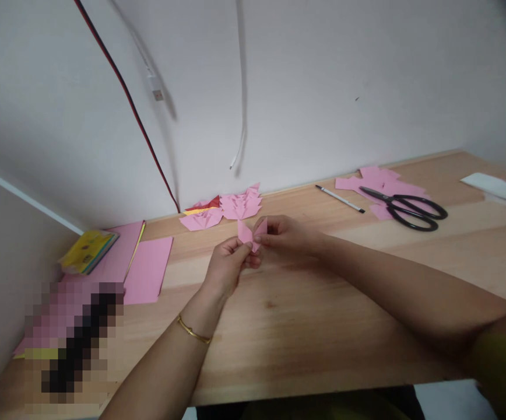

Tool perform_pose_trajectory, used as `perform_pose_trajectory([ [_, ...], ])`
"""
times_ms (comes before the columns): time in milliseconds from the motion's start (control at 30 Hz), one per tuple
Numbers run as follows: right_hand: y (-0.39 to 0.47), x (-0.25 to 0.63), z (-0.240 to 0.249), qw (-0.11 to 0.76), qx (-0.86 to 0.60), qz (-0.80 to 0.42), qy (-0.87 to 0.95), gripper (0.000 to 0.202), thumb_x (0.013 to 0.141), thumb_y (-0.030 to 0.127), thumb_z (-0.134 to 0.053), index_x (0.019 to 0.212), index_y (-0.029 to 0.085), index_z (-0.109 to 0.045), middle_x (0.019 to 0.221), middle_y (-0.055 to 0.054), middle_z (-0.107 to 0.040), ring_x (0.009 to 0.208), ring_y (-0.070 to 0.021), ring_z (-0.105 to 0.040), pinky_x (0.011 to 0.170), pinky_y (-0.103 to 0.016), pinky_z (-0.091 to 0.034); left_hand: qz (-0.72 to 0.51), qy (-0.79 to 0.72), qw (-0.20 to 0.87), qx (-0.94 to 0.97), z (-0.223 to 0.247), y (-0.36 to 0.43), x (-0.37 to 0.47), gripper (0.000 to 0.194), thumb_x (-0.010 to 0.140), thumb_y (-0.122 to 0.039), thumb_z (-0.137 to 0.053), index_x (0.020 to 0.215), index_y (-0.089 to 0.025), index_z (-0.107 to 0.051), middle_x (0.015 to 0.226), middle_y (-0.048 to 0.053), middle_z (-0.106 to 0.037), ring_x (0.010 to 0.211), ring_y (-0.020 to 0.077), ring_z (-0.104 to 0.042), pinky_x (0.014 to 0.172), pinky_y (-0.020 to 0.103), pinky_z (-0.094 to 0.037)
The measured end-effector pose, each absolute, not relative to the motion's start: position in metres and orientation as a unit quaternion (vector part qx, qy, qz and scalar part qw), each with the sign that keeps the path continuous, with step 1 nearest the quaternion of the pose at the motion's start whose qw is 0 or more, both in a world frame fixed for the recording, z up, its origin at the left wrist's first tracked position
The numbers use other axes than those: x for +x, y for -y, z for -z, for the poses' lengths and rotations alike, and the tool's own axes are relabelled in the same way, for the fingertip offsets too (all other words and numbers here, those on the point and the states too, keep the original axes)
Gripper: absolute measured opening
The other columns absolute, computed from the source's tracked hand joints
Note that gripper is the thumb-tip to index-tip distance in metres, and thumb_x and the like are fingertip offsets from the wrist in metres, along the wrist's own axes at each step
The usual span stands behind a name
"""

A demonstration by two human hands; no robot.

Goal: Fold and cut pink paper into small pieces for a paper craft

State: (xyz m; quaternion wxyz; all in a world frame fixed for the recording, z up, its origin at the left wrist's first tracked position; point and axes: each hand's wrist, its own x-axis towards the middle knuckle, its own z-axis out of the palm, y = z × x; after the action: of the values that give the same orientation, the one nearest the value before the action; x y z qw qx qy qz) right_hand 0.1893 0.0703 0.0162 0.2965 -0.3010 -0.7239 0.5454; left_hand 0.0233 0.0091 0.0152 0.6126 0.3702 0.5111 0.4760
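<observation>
A small piece of folded pink paper [245, 231] is held between both hands above the middle of the wooden table, its two pointed flaps spread upward in a V. My left hand [232, 259] pinches its lower part between thumb and fingers. On the other side, my right hand [277, 233] grips the right flap, thumb in front. Just behind the hands lie folded pink paper pieces [241, 205], beside more pink pieces with a red and yellow one [203, 211] on top.
Black-handled scissors [414, 213] rest on pink paper scraps [384, 181] at the right, near a pen [340, 199]. Pink sheets [148, 271] and a yellow packet [87, 252] lie left. Cables [124, 87] hang along the wall. A white object [495, 186] sits far right.
</observation>
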Motion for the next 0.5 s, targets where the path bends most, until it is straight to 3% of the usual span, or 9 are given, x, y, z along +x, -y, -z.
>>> perform_pose_trajectory([
  [367, -0.0693, 0.1878, -0.01, 0.325, -0.248, -0.569, 0.713, 0.016, 0.079, 0.032, -0.06, 0.076, 0.016, -0.056, 0.08, -0.002, -0.064, 0.075, -0.0135, -0.059, 0.07, -0.027, -0.046, -0.474, -0.512, 0.61, 0.376, -0.0132, -0.0096, 0.0221, 0.017, 0.065, -0.025, -0.069, 0.071, -0.011, -0.061, 0.065, 0.002, -0.064, 0.049, 0.0101, -0.056, 0.052, 0.026, -0.048],
  [500, -0.0721, 0.189, -0.0121, 0.279, -0.268, -0.583, 0.714, 0.02, 0.078, 0.035, -0.061, 0.08, 0.015, -0.06, 0.081, -0.002, -0.065, 0.074, -0.0132, -0.058, 0.068, -0.026, -0.045, -0.468, -0.512, 0.608, 0.386, -0.0151, -0.0089, 0.0236, 0.019, 0.064, -0.027, -0.07, 0.071, -0.012, -0.061, 0.065, 0.002, -0.063, 0.048, 0.0098, -0.056, 0.05, 0.025, -0.047],
])
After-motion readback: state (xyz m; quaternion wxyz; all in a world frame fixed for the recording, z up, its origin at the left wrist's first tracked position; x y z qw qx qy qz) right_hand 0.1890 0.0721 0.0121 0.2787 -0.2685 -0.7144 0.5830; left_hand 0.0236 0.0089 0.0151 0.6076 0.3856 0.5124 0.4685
